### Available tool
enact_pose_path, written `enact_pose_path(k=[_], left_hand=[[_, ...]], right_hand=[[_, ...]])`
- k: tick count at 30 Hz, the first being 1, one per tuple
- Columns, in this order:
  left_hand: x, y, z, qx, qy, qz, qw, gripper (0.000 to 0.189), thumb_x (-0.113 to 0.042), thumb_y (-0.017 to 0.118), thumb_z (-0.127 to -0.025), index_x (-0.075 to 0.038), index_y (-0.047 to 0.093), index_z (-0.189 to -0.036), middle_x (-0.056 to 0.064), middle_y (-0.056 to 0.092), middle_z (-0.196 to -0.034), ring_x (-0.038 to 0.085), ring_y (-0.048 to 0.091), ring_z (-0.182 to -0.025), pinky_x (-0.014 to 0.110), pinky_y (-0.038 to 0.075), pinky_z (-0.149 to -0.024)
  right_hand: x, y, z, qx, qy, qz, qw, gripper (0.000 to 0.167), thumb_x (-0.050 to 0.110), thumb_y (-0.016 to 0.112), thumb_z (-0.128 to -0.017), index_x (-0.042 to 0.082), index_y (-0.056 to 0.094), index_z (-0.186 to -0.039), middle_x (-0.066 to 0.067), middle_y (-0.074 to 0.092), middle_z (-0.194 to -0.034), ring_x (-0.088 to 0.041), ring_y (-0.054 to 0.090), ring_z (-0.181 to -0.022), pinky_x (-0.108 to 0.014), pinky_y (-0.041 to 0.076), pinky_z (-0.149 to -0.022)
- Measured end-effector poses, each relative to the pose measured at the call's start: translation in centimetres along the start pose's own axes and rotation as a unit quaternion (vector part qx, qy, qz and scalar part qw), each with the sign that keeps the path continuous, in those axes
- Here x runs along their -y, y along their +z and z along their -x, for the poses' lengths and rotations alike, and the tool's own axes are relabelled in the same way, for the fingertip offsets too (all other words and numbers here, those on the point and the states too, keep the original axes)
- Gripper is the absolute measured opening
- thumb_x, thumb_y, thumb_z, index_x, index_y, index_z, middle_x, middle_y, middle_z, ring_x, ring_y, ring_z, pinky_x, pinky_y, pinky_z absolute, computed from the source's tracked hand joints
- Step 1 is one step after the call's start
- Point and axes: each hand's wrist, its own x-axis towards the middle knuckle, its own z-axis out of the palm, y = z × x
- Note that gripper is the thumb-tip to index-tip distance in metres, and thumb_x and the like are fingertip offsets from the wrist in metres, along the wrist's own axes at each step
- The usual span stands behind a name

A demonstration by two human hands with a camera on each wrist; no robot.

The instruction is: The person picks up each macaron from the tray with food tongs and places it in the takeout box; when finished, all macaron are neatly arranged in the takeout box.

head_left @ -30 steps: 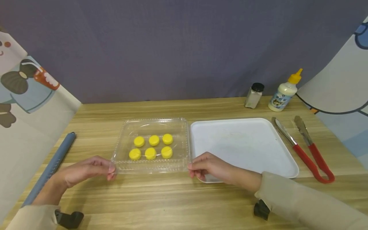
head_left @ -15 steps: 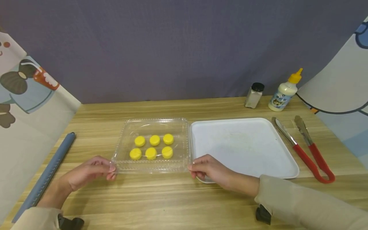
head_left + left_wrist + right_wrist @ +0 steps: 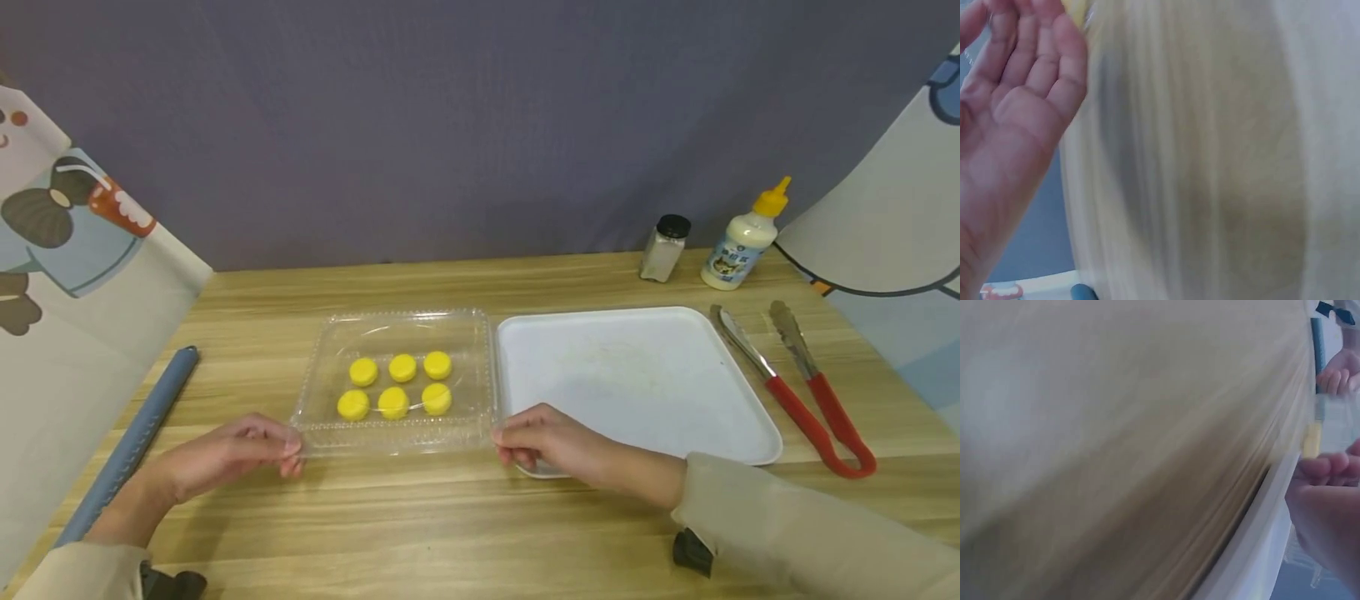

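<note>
A clear plastic clamshell box (image 3: 397,433) sits on the wooden table left of the white tray (image 3: 615,375). Several small round yellow pieces, smooth and flat-topped like little cakes (image 3: 402,367), lie in two rows inside it. At the box's near left corner my left hand (image 3: 232,454) pinches the edge between thumb and fingers. My right hand (image 3: 558,442) grips the near right corner the same way, overlapping the tray's near left corner. In the left wrist view, the palm of the left hand (image 3: 1022,119) faces the camera. Only part of the right hand (image 3: 1329,500) shows in its wrist view.
Red-handled tongs (image 3: 817,417) lie spread right of the tray. A black-capped jar (image 3: 663,250) and a squeeze bottle with a yellow nozzle (image 3: 738,246) stand at the back right. A long grey-blue rod (image 3: 142,433) lies along the left side, partly behind the left forearm.
Both hands stay at the box's near corners. The left forearm and hand shift very slightly; the box and its yellow pieces stay almost in place.
</note>
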Motion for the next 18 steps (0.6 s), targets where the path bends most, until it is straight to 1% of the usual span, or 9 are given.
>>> enact_pose_path(k=[4, 7, 9, 14, 18], left_hand=[[-0.4, -0.3, 0.2, 0.009, -0.03, -0.02, 0.9993, 0.033, -0.004, 0.035, -0.108, 0.011, 0.064, -0.103, 0.004, 0.07, -0.104, 0.017, 0.062, -0.102, 0.028, 0.048, -0.094], [-0.7, -0.6, 0.4, 0.013, -0.045, -0.036, 0.9983, 0.034, -0.006, 0.035, -0.109, 0.01, 0.065, -0.111, 0.005, 0.07, -0.108, 0.017, 0.063, -0.102, 0.029, 0.051, -0.091], [-0.9, -0.7, 0.5, 0.015, -0.052, -0.045, 0.9976, 0.034, -0.007, 0.035, -0.109, 0.009, 0.065, -0.113, 0.007, 0.069, -0.11, 0.018, 0.064, -0.103, 0.029, 0.051, -0.091], [-1.5, -0.6, 0.6, 0.02, -0.061, -0.06, 0.9961, 0.031, -0.008, 0.039, -0.109, 0.01, 0.064, -0.11, 0.011, 0.069, -0.109, 0.02, 0.064, -0.104, 0.031, 0.051, -0.092], [-1.8, -0.5, 0.8, 0.013, -0.076, -0.074, 0.9943, 0.029, -0.009, 0.042, -0.108, 0.008, 0.066, -0.11, 0.013, 0.07, -0.109, 0.02, 0.064, -0.104, 0.031, 0.051, -0.092]], right_hand=[[0.2, -0.3, -0.1, 0.018, 0.006, 0.018, 0.9997, 0.037, 0.019, 0.05, -0.105, -0.011, 0.061, -0.085, 0.003, 0.049, -0.063, -0.011, 0.043, -0.06, -0.026, 0.041, -0.068], [0.2, -0.5, -0.1, 0.025, 0.004, 0.022, 0.9994, 0.037, 0.019, 0.052, -0.105, -0.012, 0.062, -0.087, 0.002, 0.05, -0.063, -0.01, 0.044, -0.059, -0.023, 0.04, -0.063], [0.2, -0.5, -0.1, 0.029, 0.006, 0.017, 0.9994, 0.036, 0.018, 0.053, -0.104, -0.013, 0.063, -0.089, 0.001, 0.05, -0.063, -0.01, 0.043, -0.059, -0.022, 0.039, -0.06], [0.5, -0.4, 0.3, 0.032, 0.01, 0.025, 0.9991, 0.034, 0.018, 0.055, -0.104, -0.012, 0.065, -0.09, 0.001, 0.048, -0.062, -0.011, 0.041, -0.059, -0.021, 0.036, -0.057], [0.9, -0.4, 0.4, 0.022, 0.0, 0.062, 0.9978, 0.033, 0.02, 0.057, -0.104, -0.009, 0.067, -0.09, 0.001, 0.045, -0.059, -0.009, 0.038, -0.055, -0.021, 0.032, -0.052]])
